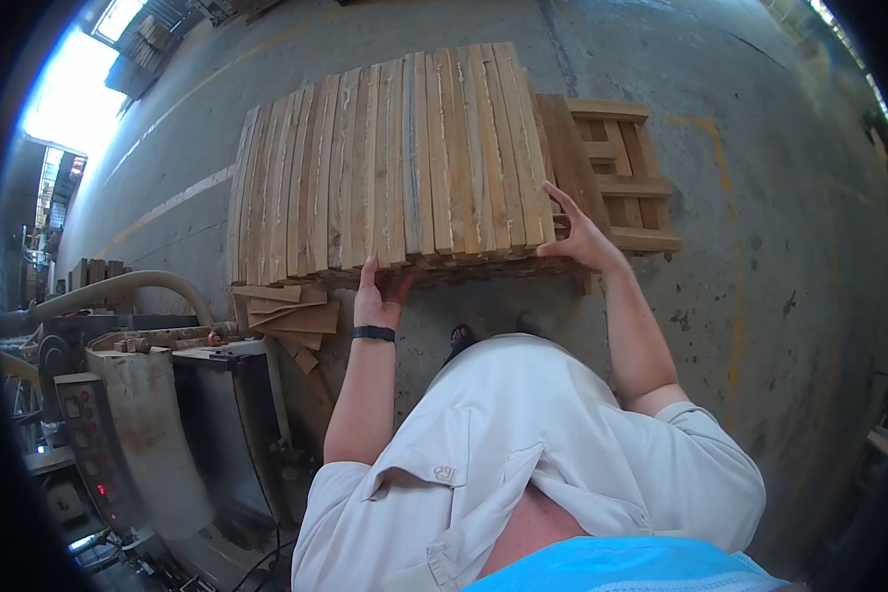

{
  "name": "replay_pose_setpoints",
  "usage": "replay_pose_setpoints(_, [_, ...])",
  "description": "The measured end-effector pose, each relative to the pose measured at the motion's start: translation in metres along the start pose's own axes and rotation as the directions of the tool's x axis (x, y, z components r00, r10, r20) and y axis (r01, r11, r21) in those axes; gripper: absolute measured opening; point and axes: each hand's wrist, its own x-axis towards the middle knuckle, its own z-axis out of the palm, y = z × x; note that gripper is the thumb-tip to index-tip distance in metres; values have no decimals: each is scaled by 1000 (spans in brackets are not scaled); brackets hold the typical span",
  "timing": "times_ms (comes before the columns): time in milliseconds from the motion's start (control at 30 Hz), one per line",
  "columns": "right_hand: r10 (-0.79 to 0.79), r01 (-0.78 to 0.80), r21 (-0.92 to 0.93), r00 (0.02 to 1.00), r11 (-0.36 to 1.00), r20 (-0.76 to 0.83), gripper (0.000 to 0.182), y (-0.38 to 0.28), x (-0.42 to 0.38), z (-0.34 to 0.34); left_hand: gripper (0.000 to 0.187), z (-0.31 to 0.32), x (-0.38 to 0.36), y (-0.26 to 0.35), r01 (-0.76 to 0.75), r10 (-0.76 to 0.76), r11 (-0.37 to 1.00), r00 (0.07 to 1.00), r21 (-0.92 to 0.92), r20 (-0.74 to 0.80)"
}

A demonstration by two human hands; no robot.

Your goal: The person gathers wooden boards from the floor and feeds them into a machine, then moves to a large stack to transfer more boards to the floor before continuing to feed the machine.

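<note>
A wide row of wooden boards (pixel 395 158), packed side by side, lies on a stack in front of me. At the near edge, my left hand (pixel 381 296) has its thumb on top of the boards, and its fingers go under the edge, partly hidden. My right hand (pixel 579 235) is at the near right corner, with thumb and fingers spread around the outermost boards at the right end. A dark band is on my left wrist.
A wooden pallet (pixel 636 187) sticks out to the right of the stack. Wood offcuts (pixel 296 316) lie at the lower left, beside a machine with a control panel (pixel 87 424). Yellow lines mark the concrete floor (pixel 760 247).
</note>
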Motion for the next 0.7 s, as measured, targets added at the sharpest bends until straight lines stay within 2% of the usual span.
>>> replay_pose_setpoints(67, [102, -108, 18, 970, 994, 219, 94, -4, 9, -26, 44, 4, -1, -1, 21, -19, 1000, 996, 22, -91])
replay_pose_setpoints(100, [95, -101, 17, 971, 995, 219, 94, -3, 19, -33, 44, 5, -2, -2, 16, -14, 1000, 996, 22, -86])
replay_pose_setpoints(167, [82, -63, -151, 989, 987, 121, 84, 6, 47, -45, 42, 5, -4, -5, 7, -2, 999, 993, 41, -114])
replay_pose_setpoints(200, [-13, 20, -227, 999, 974, 32, 77, 10, 66, -46, 42, 6, -5, -5, 0, 4, 999, 994, 36, -111])
replay_pose_setpoints(233, [-21, 29, -228, 999, 973, 37, 77, -1, 85, -46, 40, 7, -6, -6, 5, 0, 999, 992, 37, -129])
replay_pose_setpoints(300, [-243, 121, -643, 965, 756, -104, 72, -20, 127, -46, 38, 8, -6, -6, 1, 4, 999, 989, 34, -149])
replay_pose_setpoints(367, [-368, 175, -768, 926, 616, -83, 68, -16, 185, -47, 40, 8, -6, -5, -5, 37, 986, 980, 164, -195])
replay_pose_setpoints(400, [-375, 194, -765, 924, 614, -67, 68, -17, 216, -45, 40, 9, -6, -3, -19, 49, 988, 978, 153, -201])
replay_pose_setpoints(467, [-341, 131, -866, 939, 482, -48, 69, -20, 273, -40, 49, 10, -8, -2, -27, 47, 992, 985, 122, -165])
replay_pose_setpoints(500, [-341, 156, -863, 940, 481, -20, 69, -22, 294, -37, 49, 6, -6, -4, -38, 57, 994, 981, 104, -184])
replay_pose_setpoints(567, [-315, 108, -934, 949, 339, -4, 74, -28, 332, -28, 42, -4, 1, -2, -112, 135, 983, 978, 144, -160])
replay_pose_setpoints(600, [-316, 136, -929, 949, 344, 22, 74, -29, 351, -25, 42, -3, 1, -2, -126, 149, 983, 972, 132, -182])
replay_pose_setpoints(667, [-151, 56, -945, 989, 323, 7, 77, -28, 383, -23, 34, 6, -1, 0, -186, 207, 974, 964, 131, -169])
replay_pose_setpoints(700, [-151, 74, -941, 988, 330, 25, 77, -30, 390, -18, 34, 11, -4, 1, -196, 218, 972, 958, 129, -184])
